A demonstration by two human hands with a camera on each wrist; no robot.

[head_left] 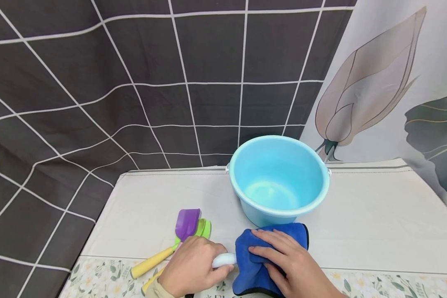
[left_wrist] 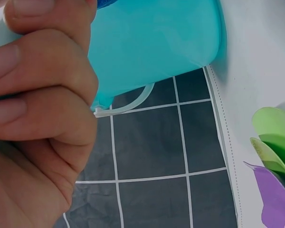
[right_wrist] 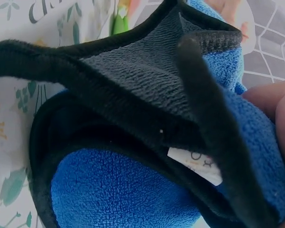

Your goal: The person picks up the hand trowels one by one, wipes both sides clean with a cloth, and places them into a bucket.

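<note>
My left hand (head_left: 193, 263) grips a smooth, pale blue-white handle (head_left: 224, 260), fingers curled round it. The handle's far end goes into a blue cloth (head_left: 250, 250) with black edging, so what it belongs to is hidden. With bent fingers, my right hand (head_left: 292, 260) holds the cloth bunched around that end. In the right wrist view the cloth (right_wrist: 109, 190) is folded, showing a grey underside and a white tag (right_wrist: 194, 165). Just behind the cloth stands a light blue bucket (head_left: 258, 216), upright.
Left of my left hand lie a purple scoop-like tool head (head_left: 187, 222) and a green one (head_left: 205, 228), with yellow handles (head_left: 152, 262) partly under the hand. A dark grid-patterned curtain (head_left: 212, 103) hangs behind the white tabletop (head_left: 368, 215). Flower-printed fabric (head_left: 100, 275) covers the front edge.
</note>
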